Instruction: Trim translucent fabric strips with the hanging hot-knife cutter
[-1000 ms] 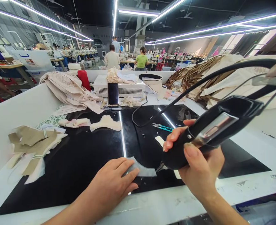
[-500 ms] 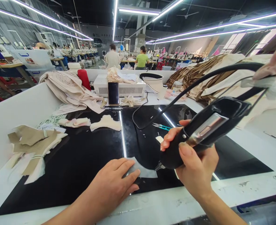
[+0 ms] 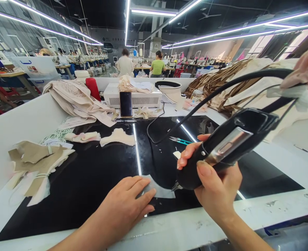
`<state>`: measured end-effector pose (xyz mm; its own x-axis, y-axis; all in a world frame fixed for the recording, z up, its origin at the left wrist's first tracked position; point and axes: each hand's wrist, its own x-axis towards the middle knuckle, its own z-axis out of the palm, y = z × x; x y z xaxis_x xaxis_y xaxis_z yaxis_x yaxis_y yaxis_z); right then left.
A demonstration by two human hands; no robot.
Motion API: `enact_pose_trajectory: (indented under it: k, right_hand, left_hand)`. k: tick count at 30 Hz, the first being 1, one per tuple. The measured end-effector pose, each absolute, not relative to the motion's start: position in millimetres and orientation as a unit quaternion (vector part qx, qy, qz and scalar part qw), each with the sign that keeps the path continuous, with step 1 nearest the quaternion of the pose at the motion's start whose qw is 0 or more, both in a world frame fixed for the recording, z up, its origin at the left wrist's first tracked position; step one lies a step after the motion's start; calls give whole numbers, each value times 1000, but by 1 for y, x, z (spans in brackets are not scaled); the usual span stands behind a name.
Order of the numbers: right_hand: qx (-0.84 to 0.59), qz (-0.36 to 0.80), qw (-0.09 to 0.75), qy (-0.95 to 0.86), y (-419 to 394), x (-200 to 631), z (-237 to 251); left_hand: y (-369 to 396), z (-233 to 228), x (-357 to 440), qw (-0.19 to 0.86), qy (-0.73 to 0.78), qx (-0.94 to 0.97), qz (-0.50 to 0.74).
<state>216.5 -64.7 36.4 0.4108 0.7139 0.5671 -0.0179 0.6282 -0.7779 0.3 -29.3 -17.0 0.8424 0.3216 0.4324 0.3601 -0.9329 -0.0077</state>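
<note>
My left hand (image 3: 129, 202) lies flat with its fingers stretched out, pressing a small translucent, curved-edged piece (image 3: 162, 190) onto the black board (image 3: 91, 188). In my right hand (image 3: 216, 184) is a thick black corded hand tool (image 3: 219, 153) with a silver plate on its side. My fingers and thumb wrap round its lower body. Its pointed metal tip (image 3: 175, 187) meets the curved edge of the translucent piece near its right end. What lies under the piece I cannot make out. A cream scrap (image 3: 177, 154) shows just behind my right hand.
Teal thread snips (image 3: 180, 141) and a cream fabric piece (image 3: 117, 137) lie on the board. Tied fabric bundles (image 3: 39, 157) are at left. Behind stand a phone (image 3: 126, 104) and a white vented box (image 3: 109, 99). The tool's black cable (image 3: 195, 111) arcs overhead, past another hand-like shape (image 3: 300, 73).
The tool in my right hand has shifted very slightly left along the edge of the translucent piece. My left hand stays in place.
</note>
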Motion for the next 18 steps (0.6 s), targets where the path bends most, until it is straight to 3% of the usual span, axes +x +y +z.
enact_pose_trajectory:
  k: [5, 13, 18]
  right_hand:
    - [-359, 240, 759, -486, -64, 216, 37]
    - [-347, 256, 759, -488, -64, 216, 34]
    - [-334, 267, 762, -487, -64, 214, 35]
  left_hand:
    - [-30, -9, 5, 92, -145, -955, -243]
    - [-37, -8, 31, 6, -154, -967, -201]
    - [-39, -14, 36, 20, -150, -966, -211]
